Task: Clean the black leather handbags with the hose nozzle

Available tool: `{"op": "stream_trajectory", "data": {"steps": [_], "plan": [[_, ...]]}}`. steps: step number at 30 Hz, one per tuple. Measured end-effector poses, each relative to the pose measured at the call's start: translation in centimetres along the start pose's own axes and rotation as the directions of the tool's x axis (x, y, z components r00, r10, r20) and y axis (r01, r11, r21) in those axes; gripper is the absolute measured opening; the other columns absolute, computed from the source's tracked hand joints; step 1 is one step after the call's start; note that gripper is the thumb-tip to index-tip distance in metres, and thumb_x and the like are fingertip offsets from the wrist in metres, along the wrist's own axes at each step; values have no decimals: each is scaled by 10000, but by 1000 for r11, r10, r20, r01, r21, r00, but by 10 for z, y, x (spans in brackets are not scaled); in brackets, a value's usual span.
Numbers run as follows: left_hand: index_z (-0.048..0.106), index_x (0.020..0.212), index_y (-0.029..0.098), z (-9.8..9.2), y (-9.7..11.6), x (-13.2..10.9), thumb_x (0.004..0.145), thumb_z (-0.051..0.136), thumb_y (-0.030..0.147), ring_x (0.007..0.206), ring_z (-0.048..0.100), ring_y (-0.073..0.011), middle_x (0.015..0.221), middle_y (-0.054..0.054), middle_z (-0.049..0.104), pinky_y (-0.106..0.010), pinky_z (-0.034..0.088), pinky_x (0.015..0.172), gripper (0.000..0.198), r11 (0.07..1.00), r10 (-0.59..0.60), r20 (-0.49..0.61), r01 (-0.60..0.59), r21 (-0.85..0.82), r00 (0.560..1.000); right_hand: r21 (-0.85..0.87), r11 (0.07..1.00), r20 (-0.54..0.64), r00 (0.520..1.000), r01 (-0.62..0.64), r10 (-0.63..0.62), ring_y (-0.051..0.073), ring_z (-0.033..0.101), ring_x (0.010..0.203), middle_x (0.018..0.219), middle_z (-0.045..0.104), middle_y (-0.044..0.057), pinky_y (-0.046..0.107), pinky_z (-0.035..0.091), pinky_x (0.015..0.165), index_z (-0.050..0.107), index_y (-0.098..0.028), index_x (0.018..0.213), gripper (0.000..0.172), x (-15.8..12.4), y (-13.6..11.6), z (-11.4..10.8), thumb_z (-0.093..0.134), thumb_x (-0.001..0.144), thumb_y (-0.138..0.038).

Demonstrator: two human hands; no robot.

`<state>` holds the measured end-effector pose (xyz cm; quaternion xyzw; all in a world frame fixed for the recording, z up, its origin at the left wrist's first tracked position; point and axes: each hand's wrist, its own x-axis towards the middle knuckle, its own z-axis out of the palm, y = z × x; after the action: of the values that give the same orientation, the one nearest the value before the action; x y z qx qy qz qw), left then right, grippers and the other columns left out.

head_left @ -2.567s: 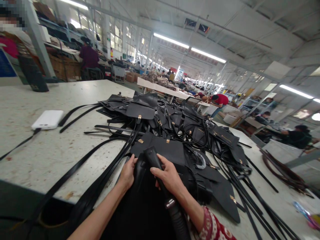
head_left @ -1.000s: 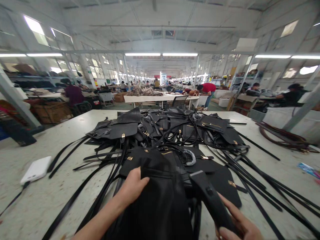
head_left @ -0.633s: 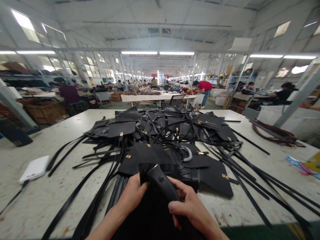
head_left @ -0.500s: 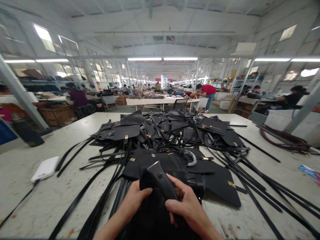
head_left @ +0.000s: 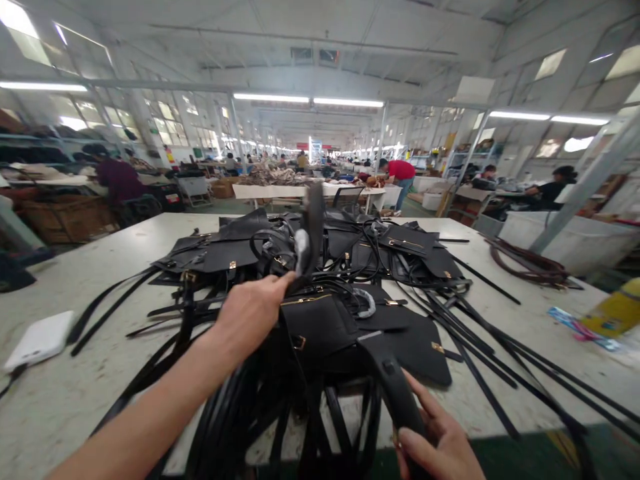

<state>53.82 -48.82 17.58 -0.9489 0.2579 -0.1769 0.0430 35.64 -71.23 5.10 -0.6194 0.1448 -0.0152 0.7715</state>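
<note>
My left hand (head_left: pixel 253 303) is closed over the pile, pinching a black leather bag (head_left: pixel 314 227) near its plastic-wrapped handle (head_left: pixel 301 250). The bag's raised part is blurred by motion. Low on the right, my right hand (head_left: pixel 440 433) is wrapped round a black handheld device (head_left: pixel 393 383) with a button and a pale front edge; its exact kind I cannot make out. Between the hands lies a black bag with a gold zip (head_left: pixel 313 300) and a gold buckle. Several black straps (head_left: pixel 230 407) hang in front of it, below my left forearm.
More black bags with gold clasps (head_left: pixel 215 257) are heaped across the white table (head_left: pixel 165 233). A white power bank (head_left: pixel 40 340) lies at left. Brown straps (head_left: pixel 525 263), a yellow container (head_left: pixel 613 310) and long black straps (head_left: pixel 500 360) are at right. Co-workers sit and stand beyond.
My left hand has moved from the dark bag close to me, up and forward, and now grips a raised bag. My right hand has shifted right and down with the device. The view has turned slightly right.
</note>
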Motion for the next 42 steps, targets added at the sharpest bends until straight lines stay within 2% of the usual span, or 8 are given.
{"op": "stream_trajectory", "data": {"steps": [5,7,10,15,24,32,38,42], "plan": [[470,1224,154,123,64,-37,701,348,-22,813,618,-197,989,-111,632,-286,502,642,566,977,186,90,-175,-120,978,64,997,34,998,-47,45,190,603,550,721,670,40,262,482,525,382,-145,1287,849,-12,24,-8,723,528,-310],[529,1150,98,161,71,-56,670,349,-45,950,588,-209,1138,-146,584,-316,489,798,532,974,168,-41,-172,-150,985,56,997,26,999,-44,42,196,608,562,749,669,49,270,482,523,374,-155,1298,845,-12,28,-12,714,541,-315],[561,1085,78,187,66,-71,660,353,-38,1028,554,-213,1140,-140,590,-346,440,916,488,963,126,-218,-173,-209,968,-15,999,10,999,-44,44,133,524,443,706,642,26,231,413,427,353,-168,1320,841,-9,27,-16,694,583,-385],[592,1007,110,182,62,-72,650,344,-41,967,585,-213,1094,-126,618,-364,474,875,460,943,148,-284,-222,-249,947,-65,997,94,995,-31,37,81,440,415,782,643,41,191,333,389,368,-165,1311,814,-5,22,-10,674,592,-394],[578,895,127,181,69,-81,690,346,-25,955,586,-225,1056,-145,619,-386,479,855,345,852,53,-193,-145,-503,980,-221,972,241,961,-86,139,105,477,414,667,591,-6,205,386,395,362,-162,1318,763,14,16,29,644,633,-343],[443,1077,132,195,72,-88,547,362,-21,973,580,-210,980,-108,606,-354,496,837,558,810,-32,-146,-59,-583,989,-344,937,307,935,-64,177,89,466,346,574,525,-52,174,365,312,379,-158,1292,652,61,6,54,607,700,-308],[168,1348,83,191,66,-90,673,357,23,1210,417,-223,1333,-188,408,-364,421,945,704,792,-29,-183,-89,-604,983,-235,969,208,978,74,-24,103,476,377,555,542,-43,191,377,339,356,-118,1301,728,70,-2,71,642,687,-385],[459,1245,159,183,64,-88,681,339,-6,1084,538,-238,1240,-147,531,-372,462,884,600,850,42,-94,-85,-520,995,-158,974,93,984,165,-151,130,478,381,475,548,-47,231,401,393,229,-140,1356,828,55,-9,48,625,708,-470]]}}
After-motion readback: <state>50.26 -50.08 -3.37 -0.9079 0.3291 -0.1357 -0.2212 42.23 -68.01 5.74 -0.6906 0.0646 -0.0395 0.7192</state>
